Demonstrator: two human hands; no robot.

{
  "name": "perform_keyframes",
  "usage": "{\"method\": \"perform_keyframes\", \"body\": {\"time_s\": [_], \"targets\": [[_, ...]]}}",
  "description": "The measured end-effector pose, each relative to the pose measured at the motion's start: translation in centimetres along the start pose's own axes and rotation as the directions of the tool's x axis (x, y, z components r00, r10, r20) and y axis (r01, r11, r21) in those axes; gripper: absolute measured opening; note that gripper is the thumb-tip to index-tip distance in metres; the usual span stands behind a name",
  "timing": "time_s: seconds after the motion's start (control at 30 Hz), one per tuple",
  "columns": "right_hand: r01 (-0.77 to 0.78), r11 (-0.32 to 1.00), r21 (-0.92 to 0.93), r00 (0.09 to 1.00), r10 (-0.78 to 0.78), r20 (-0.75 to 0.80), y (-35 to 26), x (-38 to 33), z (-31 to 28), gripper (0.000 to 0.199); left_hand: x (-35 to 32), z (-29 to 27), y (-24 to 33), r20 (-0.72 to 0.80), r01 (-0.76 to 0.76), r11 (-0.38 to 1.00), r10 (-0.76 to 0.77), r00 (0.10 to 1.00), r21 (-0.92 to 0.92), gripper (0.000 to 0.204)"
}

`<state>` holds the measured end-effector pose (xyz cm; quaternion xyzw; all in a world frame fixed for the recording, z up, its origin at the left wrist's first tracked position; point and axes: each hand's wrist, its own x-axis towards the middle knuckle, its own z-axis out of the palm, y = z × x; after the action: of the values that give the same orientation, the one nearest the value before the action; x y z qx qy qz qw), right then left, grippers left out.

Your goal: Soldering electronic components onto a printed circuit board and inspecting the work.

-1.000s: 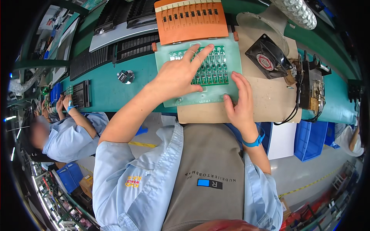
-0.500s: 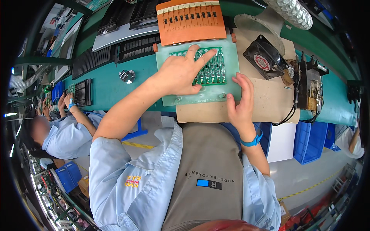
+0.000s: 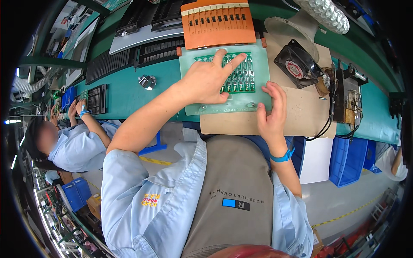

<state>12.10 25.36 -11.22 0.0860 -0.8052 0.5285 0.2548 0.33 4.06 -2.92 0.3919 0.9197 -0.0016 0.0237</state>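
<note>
Bright, even overhead lighting with soft shadows. Sharp in the centre; strong fisheye bending and a black rim at the edges. A co-worker's face blurred at left.

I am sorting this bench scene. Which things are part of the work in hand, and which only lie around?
In use: left hand, right hand, pale green board, green parts.
Lying about: fan, orange tray, black trays, blue bin.
</note>
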Motion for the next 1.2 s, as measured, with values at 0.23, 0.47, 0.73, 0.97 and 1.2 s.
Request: {"method": "perform_keyframes", "body": {"time_s": [0.23, 0.47, 0.73, 0.97, 1.2], "targets": [[0.020, 0.994, -0.106, 0.999, -0.015, 0.049, -0.5, 0.2, -0.4, 0.054, -0.3, 1.0, -0.4, -0.107, -0.013, 1.000, 0.013, 0.994, 0.003, 0.109], [-0.009, 0.999, -0.043, 1.000, 0.009, 0.015, -0.2, 0.1, 0.1, 0.045, -0.7, 0.9, 0.0, -0.154, 0.010, 1.000, -0.011, 0.988, -0.003, 0.106], [0.012, 0.992, -0.125, 1.000, -0.008, 0.027, -0.5, 0.3, 0.1, 0.046, -1.7, 1.5, 0.3, -0.223, 0.017, 1.000, -0.016, 0.975, 0.002, 0.105], [-0.052, 0.985, -0.162, 0.997, 0.061, 0.053, -1.0, 0.4, 0.3, 0.051, -2.7, 2.0, 1.5, -0.397, -0.007, 0.997, 0.036, 0.917, 0.073, 0.110], [-0.287, 0.958, -0.028, 0.954, 0.288, 0.079, -2.1, 2.0, 0.4, 0.052, -3.1, 2.3, 1.1, -0.446, -0.062, 0.998, 0.043, 0.894, -0.028, 0.112]]}}
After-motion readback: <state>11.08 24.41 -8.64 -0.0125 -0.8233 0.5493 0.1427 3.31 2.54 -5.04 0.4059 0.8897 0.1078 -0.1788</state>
